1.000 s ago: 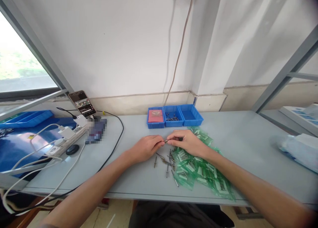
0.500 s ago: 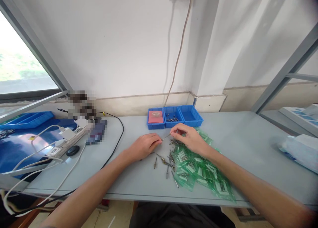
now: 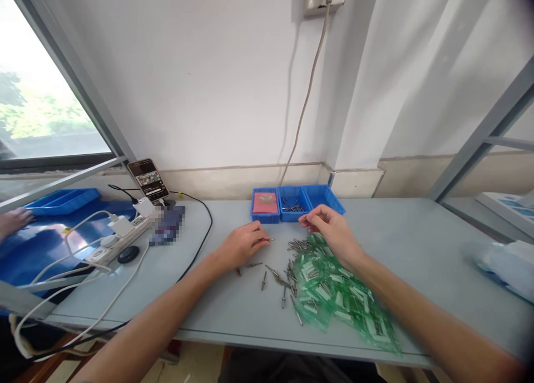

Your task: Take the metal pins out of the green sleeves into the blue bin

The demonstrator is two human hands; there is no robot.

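Note:
My left hand (image 3: 246,244) is closed above the table, a metal pin like a blind rivet (image 3: 272,240) poking out past its fingertips. Over the green bags, my right hand (image 3: 329,227) pinches another small blind rivet, mostly covered by the fingers. Below and between the hands lie several loose blind rivets (image 3: 263,281), thin shafts with a wider collar. A denser heap of them (image 3: 298,245) sits beside the green plastic bags (image 3: 325,316), which hold metal pieces and white strips.
Three joined blue bins stand at the back: one with a pink card (image 3: 265,203), the middle bin (image 3: 293,218) with rivets, and a right bin (image 3: 321,194). Left are a phone (image 3: 149,180), power strip (image 3: 112,241) and cables. Another person's hand (image 3: 14,221) shows far left.
My right hand has drawn away from my left, to the right and nearer the bins. My left hand stays nearly in place. Another person's hand has appeared at the far left.

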